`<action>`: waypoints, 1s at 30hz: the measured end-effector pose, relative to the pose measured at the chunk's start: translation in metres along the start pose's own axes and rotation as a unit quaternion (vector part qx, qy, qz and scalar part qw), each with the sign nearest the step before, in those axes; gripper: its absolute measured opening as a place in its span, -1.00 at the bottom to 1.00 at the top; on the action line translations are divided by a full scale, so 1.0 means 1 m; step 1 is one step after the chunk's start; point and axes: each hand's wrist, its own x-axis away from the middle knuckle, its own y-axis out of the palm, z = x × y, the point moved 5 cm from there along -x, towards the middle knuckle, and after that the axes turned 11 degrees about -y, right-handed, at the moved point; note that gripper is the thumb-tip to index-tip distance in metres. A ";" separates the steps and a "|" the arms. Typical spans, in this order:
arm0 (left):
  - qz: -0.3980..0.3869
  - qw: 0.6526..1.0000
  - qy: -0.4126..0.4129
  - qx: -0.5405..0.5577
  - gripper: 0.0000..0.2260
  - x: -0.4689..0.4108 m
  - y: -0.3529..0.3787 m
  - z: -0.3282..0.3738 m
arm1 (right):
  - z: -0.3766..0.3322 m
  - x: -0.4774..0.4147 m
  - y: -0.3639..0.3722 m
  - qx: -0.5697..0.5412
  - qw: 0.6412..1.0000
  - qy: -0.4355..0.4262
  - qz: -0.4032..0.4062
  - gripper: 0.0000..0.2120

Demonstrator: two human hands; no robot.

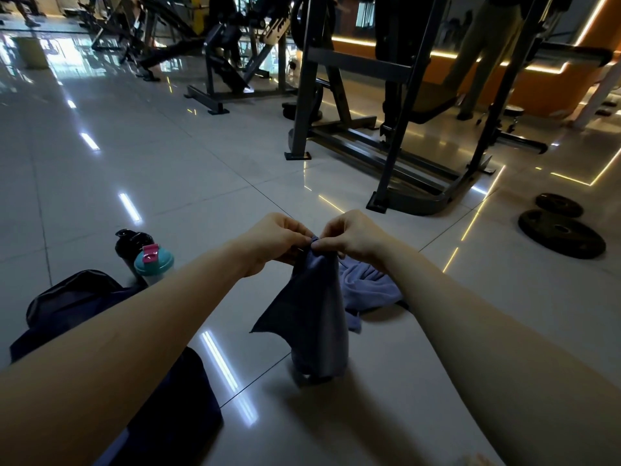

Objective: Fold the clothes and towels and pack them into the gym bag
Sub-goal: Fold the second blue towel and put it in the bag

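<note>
We look down on a glossy pale tiled floor (168, 163) that mirrors strip lights. Our left hand (275, 240) and right hand (353, 238) meet in front of us. The fingers of both are curled, pinching the top corner of a dark blue towel (312, 317). It hangs with its lower end touching the tiles.

Just behind it a lighter blue towel (366, 287) lies crumpled. At left the dark gym bag (74, 297) sits on the floor, partly hidden by our forearm. A black bottle (132, 245) and a teal-lidded bottle (154, 262) stand beside it; any print on them is too small to read.

Dark machine frames (386, 146) stand ahead, with two weight plates (561, 233) lying flat at right.
</note>
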 end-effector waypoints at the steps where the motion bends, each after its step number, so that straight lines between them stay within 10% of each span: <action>1: -0.002 1.000 0.001 0.000 -0.88 0.000 0.000 0.000 | 0.000 0.000 -0.001 0.001 1.000 0.000 0.004 -0.86; 20: 0.033 0.993 0.074 -0.089 -0.78 0.005 0.019 -0.029 | 0.010 0.014 -0.047 -0.151 0.984 -0.025 0.091 -0.87; 30: -0.003 0.993 0.075 0.096 -0.81 0.004 0.039 -0.019 | 0.006 0.022 -0.054 -0.156 0.980 -0.043 0.113 -0.95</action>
